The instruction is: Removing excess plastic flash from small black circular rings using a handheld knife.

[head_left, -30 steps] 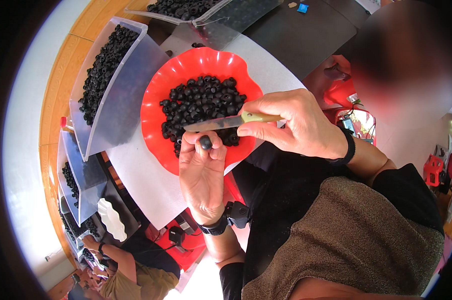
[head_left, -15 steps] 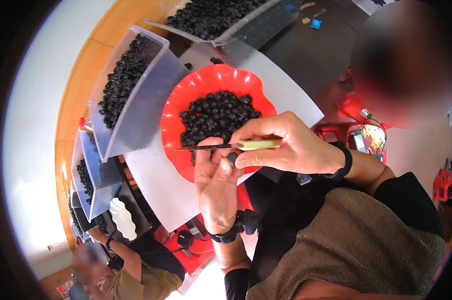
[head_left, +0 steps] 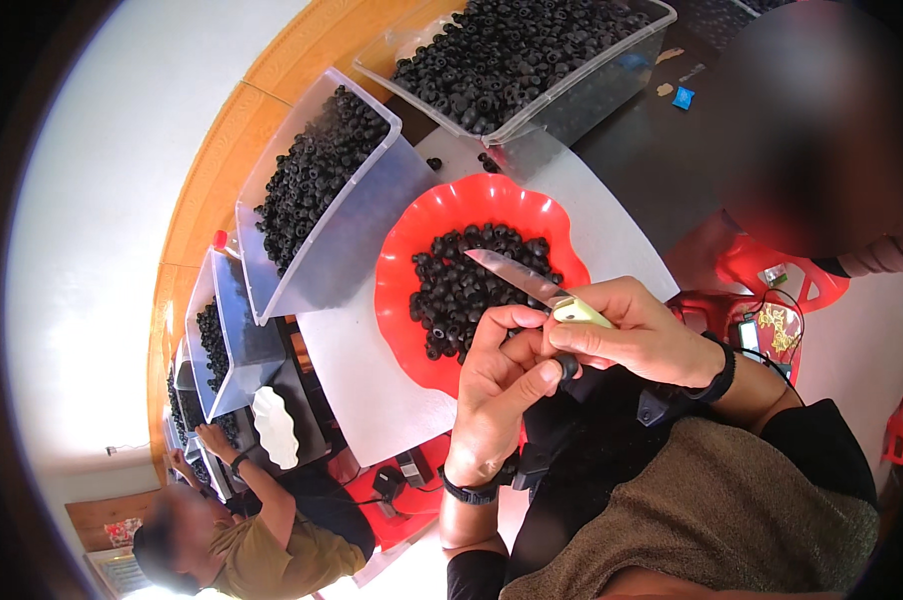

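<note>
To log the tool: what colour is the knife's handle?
Pale yellow-green; the knife's handle, held in the right hand, shows best in the head view.

Showed the black piece (head_left: 569, 367) partly covered, and the red bowl (head_left: 397, 275) hidden along part of its near rim, by the left hand (head_left: 494, 400). Cut off the upper clear bin (head_left: 590, 100) at the top edge. Blurred the upper-right person (head_left: 822, 130) and the lower-left co-worker's head (head_left: 194, 518).

One knife (head_left: 517, 277), one red bowl (head_left: 397, 290)
</note>
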The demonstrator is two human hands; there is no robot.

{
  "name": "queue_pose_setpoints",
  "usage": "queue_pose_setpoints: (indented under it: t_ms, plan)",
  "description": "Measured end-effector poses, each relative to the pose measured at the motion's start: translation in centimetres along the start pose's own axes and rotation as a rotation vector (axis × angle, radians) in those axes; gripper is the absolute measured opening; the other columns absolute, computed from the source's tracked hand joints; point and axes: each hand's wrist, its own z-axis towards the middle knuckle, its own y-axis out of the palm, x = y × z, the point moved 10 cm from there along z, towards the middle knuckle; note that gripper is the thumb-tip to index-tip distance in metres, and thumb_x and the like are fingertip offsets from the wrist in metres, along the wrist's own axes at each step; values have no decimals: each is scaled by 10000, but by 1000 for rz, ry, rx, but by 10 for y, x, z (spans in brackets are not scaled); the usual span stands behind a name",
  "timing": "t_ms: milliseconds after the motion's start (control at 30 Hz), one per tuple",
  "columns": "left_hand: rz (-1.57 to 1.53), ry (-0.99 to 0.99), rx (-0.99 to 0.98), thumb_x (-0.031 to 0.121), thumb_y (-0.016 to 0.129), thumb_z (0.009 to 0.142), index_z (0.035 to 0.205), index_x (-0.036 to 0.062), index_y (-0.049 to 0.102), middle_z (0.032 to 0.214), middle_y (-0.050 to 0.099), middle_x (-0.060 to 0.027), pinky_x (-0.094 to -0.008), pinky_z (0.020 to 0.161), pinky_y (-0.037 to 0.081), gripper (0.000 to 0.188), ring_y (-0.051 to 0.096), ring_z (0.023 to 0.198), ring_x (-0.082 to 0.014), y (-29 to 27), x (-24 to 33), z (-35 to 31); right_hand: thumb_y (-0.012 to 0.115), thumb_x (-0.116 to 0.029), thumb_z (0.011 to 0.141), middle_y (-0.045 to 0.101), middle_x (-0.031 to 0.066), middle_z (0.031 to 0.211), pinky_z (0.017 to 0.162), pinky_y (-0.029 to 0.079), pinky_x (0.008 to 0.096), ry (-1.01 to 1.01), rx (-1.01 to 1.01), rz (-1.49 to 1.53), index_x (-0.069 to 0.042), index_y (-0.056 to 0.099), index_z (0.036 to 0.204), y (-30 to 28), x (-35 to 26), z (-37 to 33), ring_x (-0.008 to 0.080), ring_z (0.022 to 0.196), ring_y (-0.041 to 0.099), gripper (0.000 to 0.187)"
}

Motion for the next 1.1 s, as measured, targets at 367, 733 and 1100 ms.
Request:
queue_pose_setpoints:
  t_ms: [367,733,1100]
  plan:
    - [569,738,668,216,662,993,1185,-21,620,1118,652,-96,-227,828,459,308,599,978,-131,-113,239,-30,662,-207,998,482,-56,681,544,310,237,-193,308,-341,-2,638,854,-66,-18,-10,19,636,382,252]
    - [1020,324,419,129,668,957,1062,16,705,1051,708,-36,-253,869,461,158,614,979,-88,-94,162,41,673,-203,984,481,-41,687,555,321,249,-226,351,-407,4,647,895,-78,-23,-17,22,652,390,227]
    - [1323,40,-91,78,723,875,1055,-25,706,946,692,-38,-255,757,502,208,618,806,-93,-26,35,119,674,-204,985,472,-35,688,560,341,241,-245,378,-420,18,661,916,-71,-23,-27,26,658,395,233]
